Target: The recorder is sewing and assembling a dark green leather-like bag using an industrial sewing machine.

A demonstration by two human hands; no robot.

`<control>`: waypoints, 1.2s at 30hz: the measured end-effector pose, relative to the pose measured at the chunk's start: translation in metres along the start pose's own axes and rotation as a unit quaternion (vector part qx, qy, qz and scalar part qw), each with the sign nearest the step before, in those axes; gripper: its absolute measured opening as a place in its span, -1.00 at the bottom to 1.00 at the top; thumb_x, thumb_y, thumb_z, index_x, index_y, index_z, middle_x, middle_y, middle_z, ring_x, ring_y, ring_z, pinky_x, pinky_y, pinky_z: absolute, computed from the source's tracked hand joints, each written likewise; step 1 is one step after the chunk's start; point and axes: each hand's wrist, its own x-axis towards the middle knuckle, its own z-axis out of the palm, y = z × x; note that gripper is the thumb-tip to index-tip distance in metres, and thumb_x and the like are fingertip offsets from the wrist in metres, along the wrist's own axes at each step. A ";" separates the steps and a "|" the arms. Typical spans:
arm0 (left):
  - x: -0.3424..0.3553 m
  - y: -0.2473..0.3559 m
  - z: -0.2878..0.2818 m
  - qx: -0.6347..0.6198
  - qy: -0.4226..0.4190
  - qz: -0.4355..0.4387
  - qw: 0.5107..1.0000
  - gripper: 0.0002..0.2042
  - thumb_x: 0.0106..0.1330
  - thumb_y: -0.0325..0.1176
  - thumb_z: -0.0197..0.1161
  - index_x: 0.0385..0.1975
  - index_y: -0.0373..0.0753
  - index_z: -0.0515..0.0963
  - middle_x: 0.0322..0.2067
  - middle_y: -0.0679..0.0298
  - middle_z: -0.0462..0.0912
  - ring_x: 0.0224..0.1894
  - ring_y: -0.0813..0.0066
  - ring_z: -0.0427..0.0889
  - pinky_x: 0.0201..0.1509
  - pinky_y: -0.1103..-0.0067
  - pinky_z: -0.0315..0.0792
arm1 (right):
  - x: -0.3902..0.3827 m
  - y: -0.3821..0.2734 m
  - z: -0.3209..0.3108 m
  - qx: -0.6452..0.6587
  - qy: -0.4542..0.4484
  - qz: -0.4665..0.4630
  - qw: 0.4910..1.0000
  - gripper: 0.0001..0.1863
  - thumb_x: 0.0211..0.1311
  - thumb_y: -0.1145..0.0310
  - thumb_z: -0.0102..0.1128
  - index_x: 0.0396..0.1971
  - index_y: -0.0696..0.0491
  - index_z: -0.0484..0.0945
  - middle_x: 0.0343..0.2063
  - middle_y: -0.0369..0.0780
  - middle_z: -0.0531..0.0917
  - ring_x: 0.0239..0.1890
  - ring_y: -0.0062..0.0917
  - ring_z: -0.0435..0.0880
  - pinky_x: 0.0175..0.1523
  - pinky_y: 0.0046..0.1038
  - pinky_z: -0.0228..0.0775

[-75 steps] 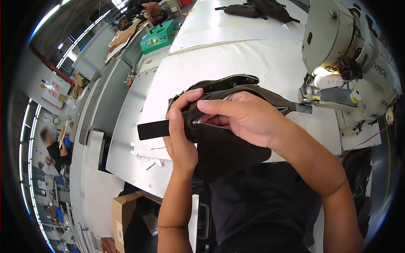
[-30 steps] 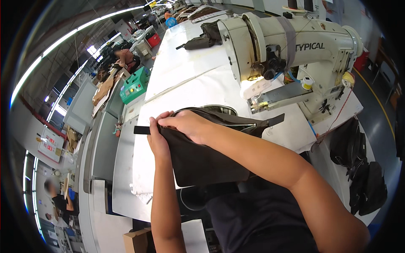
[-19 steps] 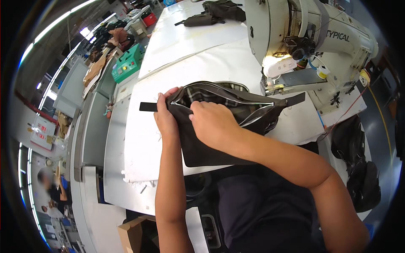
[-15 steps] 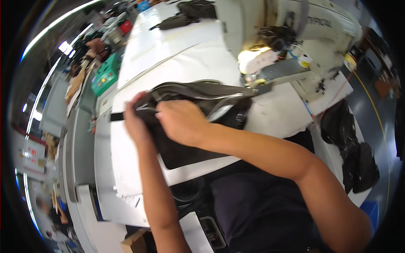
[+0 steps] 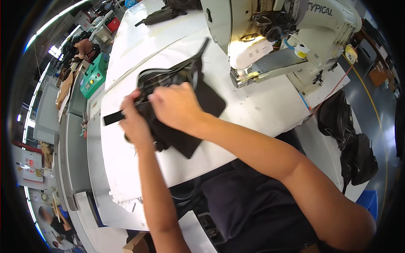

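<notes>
A dark, soft fabric bag [image 5: 211, 98] with a gaping opening lies tilted on the white table, between my body and the sewing machine. My left hand [image 5: 136, 122] grips its left edge, thumb on top, beside a short black strap [image 5: 113, 118] that sticks out leftward. Over the bag's opening, my right hand [image 5: 179, 107] is closed with the fingers curled onto the fabric near my left hand. A narrow dark tail of the bag [image 5: 203, 49] points away toward the far side. The exact spot pinched by my right fingers is hidden.
The sewing machine [image 5: 276, 46] stands at the right, its lit arm reaching over the white table [image 5: 253, 109]. More dark bags lie at the far end [image 5: 162, 16] and on the right [image 5: 337, 120]. A green box [image 5: 93, 76] sits at left. Other people [image 5: 52, 217] are in the background.
The bag has come away from the machine's arm toward the left and turned, its right end swinging to the far side. Both hands moved slightly left, keeping hold. The view has shifted a little.
</notes>
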 end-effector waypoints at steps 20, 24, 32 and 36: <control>-0.089 0.006 0.150 -0.123 -0.107 0.025 0.986 -0.64 0.58 -0.31 -0.12 -0.23 -0.42 0.61 -0.10 0.00 0.71 0.02 0.27 0.65 0.23 0.40 0.48 | -0.067 0.077 -0.151 -0.070 0.099 -0.008 0.993 -0.93 0.32 0.44 0.32 -0.37 0.04 0.60 -0.51 -0.30 0.59 -0.41 -0.40 0.53 -0.17 -0.33 0.25; -0.094 0.008 0.161 -0.163 -0.070 -0.046 0.983 -0.57 0.63 -0.15 -0.10 -0.16 -0.37 0.63 -0.08 0.13 0.70 -0.05 0.39 0.65 0.18 0.48 0.49 | -0.061 0.084 -0.154 -0.080 0.139 -0.026 0.987 -0.82 0.28 0.37 0.37 -0.44 -0.01 0.51 -0.48 -0.31 0.54 -0.34 -0.41 0.51 -0.11 -0.33 0.30; -0.094 -0.007 0.183 -0.173 -0.049 -0.056 0.982 -0.43 0.62 -0.04 -0.28 0.05 -0.47 0.52 0.03 0.03 0.66 0.07 0.27 0.60 0.24 0.40 0.45 | -0.047 0.100 -0.166 -0.133 0.136 -0.076 0.979 -0.79 0.27 0.36 0.37 -0.48 -0.02 0.50 -0.54 -0.31 0.52 -0.40 -0.40 0.48 -0.16 -0.33 0.30; -0.091 -0.010 0.180 -0.226 -0.115 -0.088 0.963 -0.40 0.60 -0.05 -0.31 0.17 -0.51 0.47 0.09 -0.02 0.63 0.13 0.22 0.59 0.29 0.38 0.42 | -0.050 0.094 -0.173 -0.116 0.137 -0.080 0.981 -0.91 0.25 0.46 0.38 -0.37 0.08 0.62 -0.48 -0.29 0.66 -0.43 -0.38 0.53 -0.19 -0.35 0.30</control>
